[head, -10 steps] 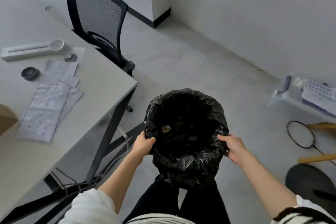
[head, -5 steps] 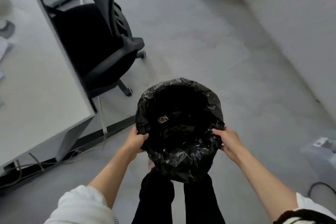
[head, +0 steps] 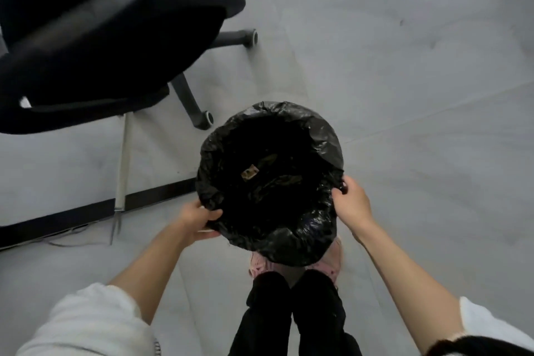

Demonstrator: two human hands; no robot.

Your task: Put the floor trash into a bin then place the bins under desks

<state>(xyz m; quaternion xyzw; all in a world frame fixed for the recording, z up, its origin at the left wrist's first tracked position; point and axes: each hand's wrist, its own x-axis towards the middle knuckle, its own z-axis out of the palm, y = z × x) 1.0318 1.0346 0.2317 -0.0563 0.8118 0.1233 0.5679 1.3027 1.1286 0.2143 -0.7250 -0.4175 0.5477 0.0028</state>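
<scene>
Between both hands [head: 199,218], crinkly round bin [head: 326,147]

Open grey floor [head: 404,72] extends ahead and to the right of the bin [head: 271,179], unobstructed. To the left, the black office chair [head: 95,37] overhangs, one castor leg [head: 199,113] just beside the bin's rim. A dark floor bar [head: 95,211] crosses lower left.

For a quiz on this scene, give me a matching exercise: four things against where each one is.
Things:
1. left hand
2. right hand
3. scrap of trash
4. chair

Places:
A. inside the bin
B. upper left, on the floor
C. gripping the bin's near left rim
D. pinching the liner at the bin's right rim

Pairs: 1-C, 2-D, 3-A, 4-B
</scene>
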